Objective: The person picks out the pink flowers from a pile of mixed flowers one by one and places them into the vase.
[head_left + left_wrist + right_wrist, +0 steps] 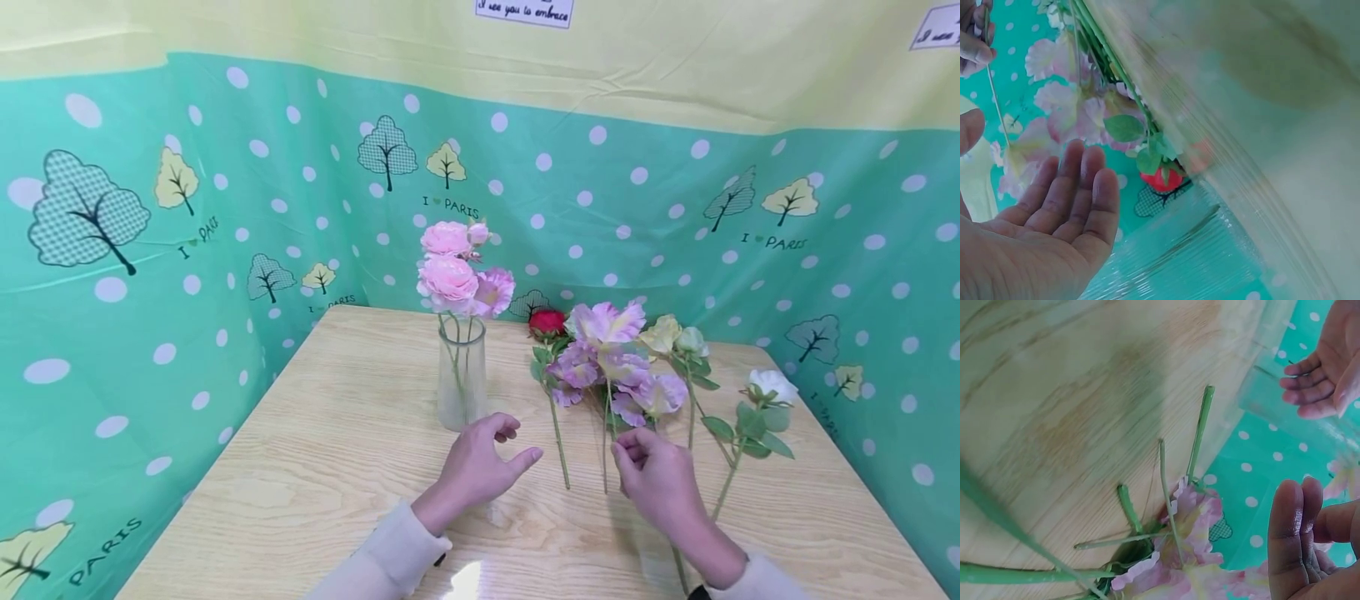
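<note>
A ribbed clear glass vase (450,396) stands on the table, holding pink flowers (448,279) and a purple-pink one (495,292). Just in front of the vase is my left hand (478,465); its fingers are relaxed and bent slightly, with nothing in them, as its palm (1035,262) in the left wrist view also shows. My right hand (663,487) pinches the thin stem (994,94) of a light purple flower (609,323) between thumb and fingertips. That bloom is raised over other purple flowers (656,393) lying on the table.
On the wooden table (315,467), a red rose (547,322) lies right of the vase. Cream flowers (663,335) lie behind the purple ones, and a white rose (772,385) rests at the far right. A green polka-dot curtain (637,217) hangs behind.
</note>
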{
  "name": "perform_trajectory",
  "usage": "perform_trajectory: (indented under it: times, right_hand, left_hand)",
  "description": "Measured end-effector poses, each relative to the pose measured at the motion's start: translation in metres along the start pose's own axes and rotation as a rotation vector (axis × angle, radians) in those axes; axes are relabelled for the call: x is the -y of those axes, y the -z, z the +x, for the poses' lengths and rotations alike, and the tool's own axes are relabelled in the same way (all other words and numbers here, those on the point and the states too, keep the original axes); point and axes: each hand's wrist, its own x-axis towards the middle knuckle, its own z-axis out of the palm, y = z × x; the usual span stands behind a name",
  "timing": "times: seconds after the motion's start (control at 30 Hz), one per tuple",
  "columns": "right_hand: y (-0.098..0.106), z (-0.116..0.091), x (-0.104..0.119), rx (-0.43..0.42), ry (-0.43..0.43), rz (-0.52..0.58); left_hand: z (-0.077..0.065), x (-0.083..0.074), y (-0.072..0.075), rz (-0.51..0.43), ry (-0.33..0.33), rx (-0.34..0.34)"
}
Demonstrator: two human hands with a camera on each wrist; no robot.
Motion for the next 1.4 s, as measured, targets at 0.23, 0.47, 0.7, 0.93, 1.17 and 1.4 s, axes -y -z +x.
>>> perform_trajectory:
  times: [0.23,0.47,0.7,0.93,1.17,1.4]
  right_hand:
    - [-0.005,-0.002,0.004,-0.008,0.024,0.005]
    - [-0.010,-0.004,0.009,0.036,-0.010,0.020]
    - [-0.014,-0.007,0.012,0.023,0.039,0.003]
    - [-0.019,-0.008,0.015,0.008,0.089,0.032]
    - [-0.021,-0.010,0.020,0.024,0.086,0.041]
    - [-0.024,-0.013,0.023,0.026,0.125,0.043]
  left_hand:
    - [0.002,-0.001,-0.003,-0.065,0.008,0.003]
    - [0.006,0.000,-0.009,-0.147,-0.009,-0.004]
    - [0.008,-0.002,-0.013,-0.203,-0.044,-0.013]
    - [0.010,-0.005,-0.017,-0.201,-0.067,-0.029]
    - [0.011,-0.011,-0.018,-0.236,-0.075,-0.047]
    - [0.013,-0.012,-0.019,-0.272,-0.076,-0.033]
